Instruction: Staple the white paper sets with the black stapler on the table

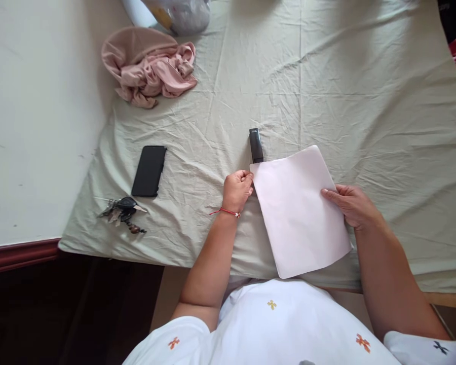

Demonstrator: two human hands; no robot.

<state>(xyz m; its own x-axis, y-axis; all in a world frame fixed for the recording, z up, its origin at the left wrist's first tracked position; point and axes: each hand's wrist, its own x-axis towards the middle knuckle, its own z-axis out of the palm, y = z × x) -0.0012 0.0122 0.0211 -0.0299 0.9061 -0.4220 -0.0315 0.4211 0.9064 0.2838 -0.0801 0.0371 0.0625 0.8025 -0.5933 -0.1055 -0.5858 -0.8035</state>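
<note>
White sheets of paper (302, 213) are held tilted over the near edge of the cloth-covered surface, their faces blank. At their upper left corner, my left hand (238, 190) is closed, thumb and finger pinching the edge. My right hand (353, 205) grips the right edge, thumb on top and the other fingers partly hidden beneath. Just beyond the upper left corner lies a black, narrow object that looks like a stapler (256, 144). Its near end meets the paper's edge in view; whether the paper sits in it I cannot tell.
A black phone (149, 171) and a bunch of keys (124, 210) lie to the left on the pale green cloth (345, 91). Farther back are a crumpled pink cloth (152, 68) and a plastic bag (188, 15). A white wall (34, 116) borders the left side.
</note>
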